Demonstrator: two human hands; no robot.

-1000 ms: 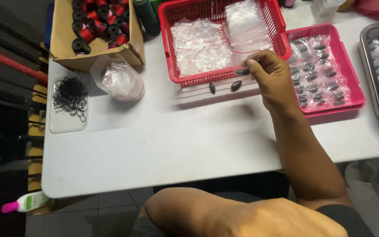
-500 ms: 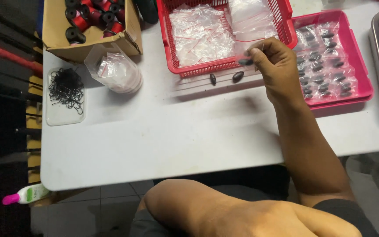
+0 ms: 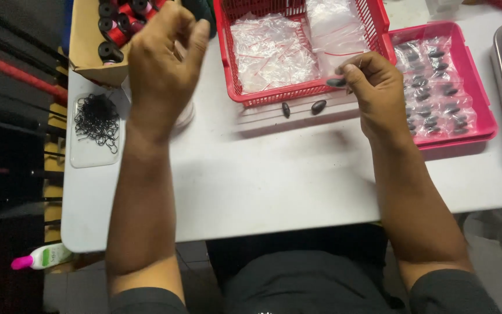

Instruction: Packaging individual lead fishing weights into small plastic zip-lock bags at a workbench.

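— What's changed?
— The left hand [image 3: 164, 64] has come up over the tabletop [image 3: 274, 174], fingers loosely spread, holding nothing, near the cardboard box [image 3: 85, 43].
— And rightward?
— The right hand [image 3: 376, 87] pinches a dark oval weight [image 3: 336, 83] beside the red basket [image 3: 303, 90].

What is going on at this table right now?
A person sits at a white table, seen from above. The right hand pinches a small dark oval weight just in front of a red basket of clear plastic bags. Two more dark weights lie on the table beside it. The left hand is raised and empty-looking near a cardboard box of red and black spools. A pink tray of bagged weights sits to the right.
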